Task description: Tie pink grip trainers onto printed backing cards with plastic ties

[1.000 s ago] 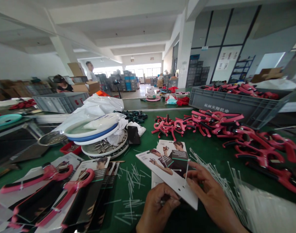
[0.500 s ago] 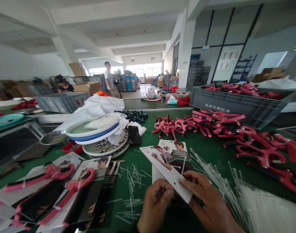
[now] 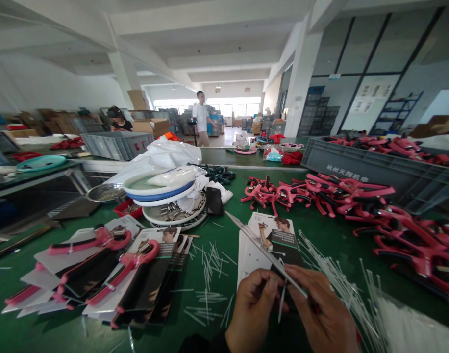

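Note:
A printed cardboard backing card is tilted nearly edge-on in front of me, pinched at its near end by my right hand. My left hand is closed at the card's white side, thumb against index finger; what lies between the fingertips is hidden. A white cable tie hangs below the card between the hands. Beneath, a stack of the same cards lies on the green table. At left, pink-and-black pliers are fastened on cards with white ties.
Loose cable ties lie left of my hands, a bundle of ties to the right. A pile of pink pliers and a grey crate stand at right. Stacked trays hold metal parts. A person stands farther back.
The card has turned from showing its printed face to nearly edge-on. Both hands stay close to it. The view has shifted left, and the person in the background has turned.

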Available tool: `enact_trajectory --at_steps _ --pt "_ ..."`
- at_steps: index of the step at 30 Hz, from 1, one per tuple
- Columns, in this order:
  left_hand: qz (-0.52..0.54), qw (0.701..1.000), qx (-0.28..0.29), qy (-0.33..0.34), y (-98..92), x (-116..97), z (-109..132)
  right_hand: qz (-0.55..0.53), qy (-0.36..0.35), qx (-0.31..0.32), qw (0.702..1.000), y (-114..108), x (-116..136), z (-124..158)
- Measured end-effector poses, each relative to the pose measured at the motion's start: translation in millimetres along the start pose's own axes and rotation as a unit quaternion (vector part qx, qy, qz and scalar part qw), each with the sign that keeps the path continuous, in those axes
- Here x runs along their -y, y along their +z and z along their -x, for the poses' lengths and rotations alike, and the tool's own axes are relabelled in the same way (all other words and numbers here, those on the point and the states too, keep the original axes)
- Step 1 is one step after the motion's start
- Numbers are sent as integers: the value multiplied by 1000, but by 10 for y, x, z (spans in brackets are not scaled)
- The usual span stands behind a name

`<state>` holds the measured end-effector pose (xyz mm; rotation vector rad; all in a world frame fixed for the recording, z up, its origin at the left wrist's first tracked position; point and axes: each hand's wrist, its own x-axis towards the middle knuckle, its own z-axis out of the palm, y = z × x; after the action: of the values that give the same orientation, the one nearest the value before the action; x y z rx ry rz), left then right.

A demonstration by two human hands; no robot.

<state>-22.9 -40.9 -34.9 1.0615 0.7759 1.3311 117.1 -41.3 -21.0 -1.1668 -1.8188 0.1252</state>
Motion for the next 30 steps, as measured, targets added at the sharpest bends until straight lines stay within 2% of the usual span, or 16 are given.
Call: enact_trajectory --at_steps 4,7,9,12,15,19,23,30 --pt "12 1000 1 19 10 -13 12 -20 46 -30 998 -36 41 -68" --pt "-49 993 30 99 19 -26 0 -49 84 -33 995 -66 72 -104" --pt "-97 983 26 155 43 -70 -22 -69 97 -27 993 -83 94 -118" --pt "-118 978 3 171 93 -151 -74 -91 116 -17 989 -103 112 -131" --pt "-76 988 -10 137 137 -166 -138 -111 150 -9 982 -115 97 -134" --pt "40 999 5 29 173 -95 -220 -148 201 13 968 -120 50 -118" --pt "105 994 -10 22 184 -75 -249 -168 217 13 961 -123 24 -99" --pt "121 992 20 -27 161 -141 -212 -172 224 11 959 -105 15 -101"
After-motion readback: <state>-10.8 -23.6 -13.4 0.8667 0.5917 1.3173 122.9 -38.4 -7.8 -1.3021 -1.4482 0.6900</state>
